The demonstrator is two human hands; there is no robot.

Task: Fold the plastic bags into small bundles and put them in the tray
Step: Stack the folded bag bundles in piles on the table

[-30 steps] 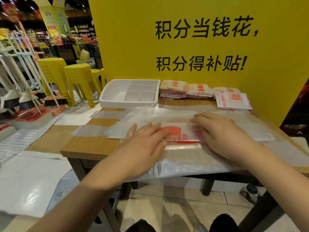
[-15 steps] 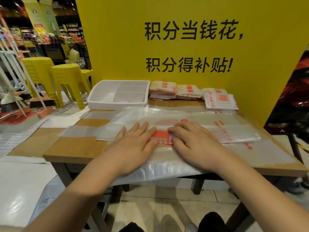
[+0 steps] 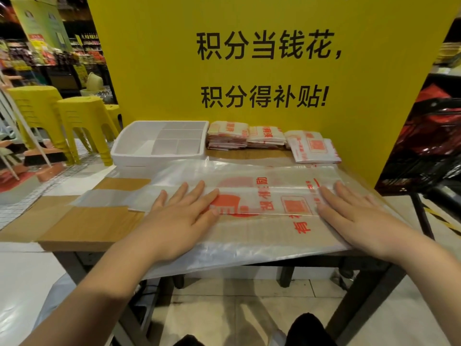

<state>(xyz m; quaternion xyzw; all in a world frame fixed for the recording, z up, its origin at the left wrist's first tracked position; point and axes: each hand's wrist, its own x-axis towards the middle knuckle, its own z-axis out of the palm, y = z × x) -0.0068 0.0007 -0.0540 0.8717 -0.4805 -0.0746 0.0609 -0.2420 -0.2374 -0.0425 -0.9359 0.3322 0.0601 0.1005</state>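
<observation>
A clear plastic bag (image 3: 269,199) with red print lies folded lengthwise into a long strip across the wooden table (image 3: 87,227). My left hand (image 3: 182,217) presses flat on the strip's left part, fingers straight. My right hand (image 3: 354,216) presses flat on its right end. More clear plastic lies spread underneath and hangs over the front edge. A white divided tray (image 3: 159,156) stands at the back left, with nothing visible inside. Stacks of folded bags (image 3: 245,136) sit to its right against the yellow board.
A yellow sign board (image 3: 262,71) rises behind the table. Yellow stools (image 3: 82,116) and brooms stand at the left on the shop floor. A dark rack with red items (image 3: 431,136) is at the right. Black table legs show below.
My right hand has slid rightward along the strip, from beside my left hand to the strip's right end, uncovering the red print between the hands. My left hand stays in place.
</observation>
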